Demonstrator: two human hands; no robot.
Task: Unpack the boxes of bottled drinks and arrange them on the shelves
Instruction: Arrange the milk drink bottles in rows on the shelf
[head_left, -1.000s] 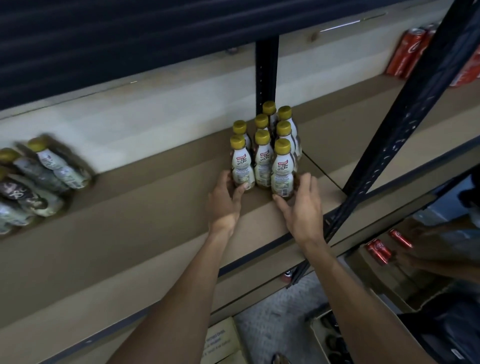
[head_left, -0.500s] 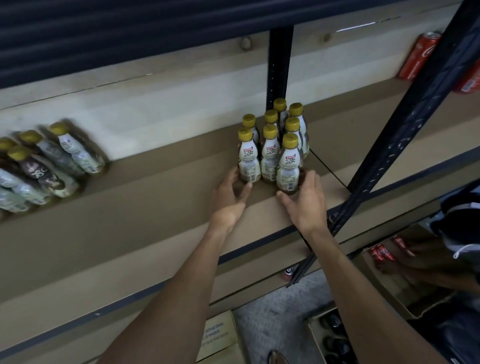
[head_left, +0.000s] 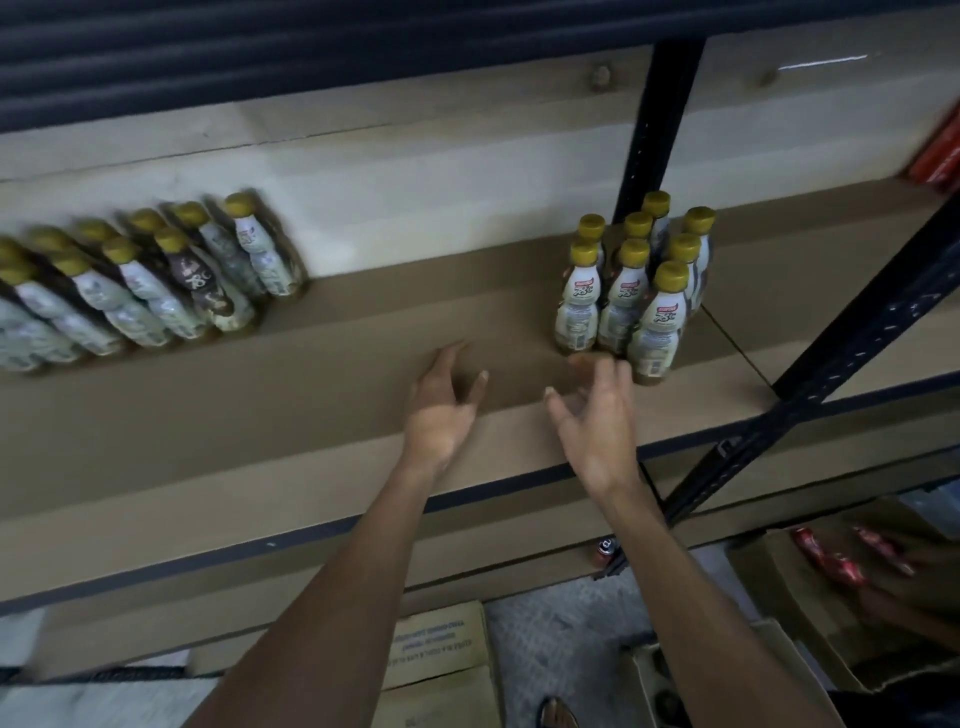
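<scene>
Fingers (head_left: 449, 364) of left hand (head_left: 441, 413) and right hand (head_left: 597, 423) are spread, gripping nothing, over the shelf (head_left: 311, 415) front edge. Upright bottles (head_left: 634, 296) stand by the post (head_left: 660, 130); more bottles (head_left: 156, 296), blurred, seemingly leaning, at left. Below sit boxes (head_left: 441, 649).

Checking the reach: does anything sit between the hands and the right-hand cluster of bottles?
Nothing visible does. The left hand and right hand hover open over bare shelf board just in front of the bottle cluster; the other bottles stand off to the left.

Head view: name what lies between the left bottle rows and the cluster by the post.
Bare shelf board in the head view; the left hand reaches over its front.
</scene>
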